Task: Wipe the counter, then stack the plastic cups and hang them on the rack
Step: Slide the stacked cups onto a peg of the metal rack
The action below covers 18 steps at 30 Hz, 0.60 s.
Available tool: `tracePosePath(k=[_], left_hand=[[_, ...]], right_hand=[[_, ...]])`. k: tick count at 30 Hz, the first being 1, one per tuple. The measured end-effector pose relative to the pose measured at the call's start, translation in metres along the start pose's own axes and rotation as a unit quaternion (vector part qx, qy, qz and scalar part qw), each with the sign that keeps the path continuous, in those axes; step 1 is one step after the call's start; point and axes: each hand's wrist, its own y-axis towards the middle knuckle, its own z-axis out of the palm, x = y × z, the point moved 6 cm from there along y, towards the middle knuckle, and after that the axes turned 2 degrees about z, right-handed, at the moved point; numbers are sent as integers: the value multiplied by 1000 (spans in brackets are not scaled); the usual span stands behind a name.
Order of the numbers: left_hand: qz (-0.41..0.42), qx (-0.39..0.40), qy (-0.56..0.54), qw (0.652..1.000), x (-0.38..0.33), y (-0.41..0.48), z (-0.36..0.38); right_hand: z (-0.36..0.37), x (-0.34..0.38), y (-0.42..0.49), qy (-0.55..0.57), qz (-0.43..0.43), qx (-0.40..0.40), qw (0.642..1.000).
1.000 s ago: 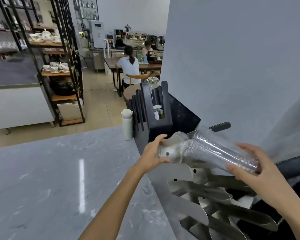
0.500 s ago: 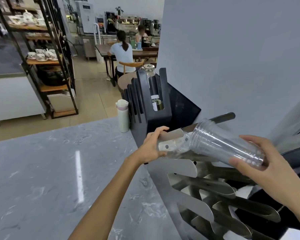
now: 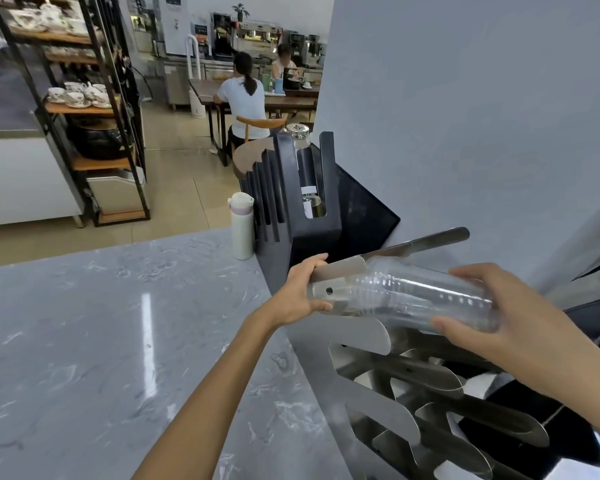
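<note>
A stack of clear plastic cups (image 3: 416, 299) lies on its side over the top arm of the steel cup rack (image 3: 357, 337), open end toward the left. My right hand (image 3: 492, 320) grips the stack's closed end. My left hand (image 3: 303, 294) holds the tip of that top rack arm, where a small hole shows. The grey marble counter (image 3: 118, 341) spreads out to the left of the rack.
A black slotted holder (image 3: 312, 216) stands behind the rack, with a white and pink flask (image 3: 242, 230) beside it on the counter's far edge. A grey wall (image 3: 465, 116) rises on the right. Shelves with crockery (image 3: 73, 98) and seated people (image 3: 246, 98) are beyond the counter.
My right hand has slid the cup stack leftward further onto the top rack arm; the arm's tip now shows inside the cups. My left hand stays on the arm's end.
</note>
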Motion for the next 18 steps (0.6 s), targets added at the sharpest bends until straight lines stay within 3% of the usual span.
tracePosePath(k=[5, 18], left_hand=[[-4, 1, 32, 999, 6, -2, 0], [10, -26, 27, 999, 12, -18, 1]], right_hand=[[23, 26, 33, -135, -25, -18, 990], [75, 47, 73, -168, -53, 37, 984]])
